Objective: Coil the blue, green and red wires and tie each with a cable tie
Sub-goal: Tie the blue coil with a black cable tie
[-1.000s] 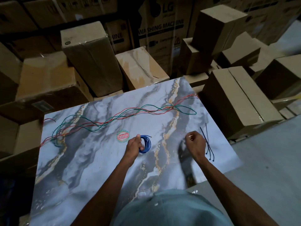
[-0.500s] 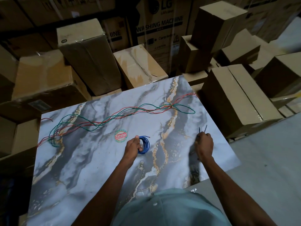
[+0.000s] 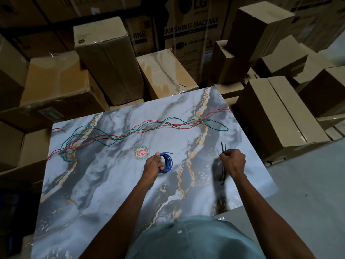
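A second ago the right hand (image 3: 233, 161) lay closed on the surface (image 3: 112, 184), inward of the black cable ties (image 3: 223, 171), which lay loose toward the right edge. Half a second ago it had moved over them. Now its fingers (image 3: 224, 156) are curled round the bunch, the thin tips sticking out toward the far edge and the heads trailing out toward the near edge beside the wrist.
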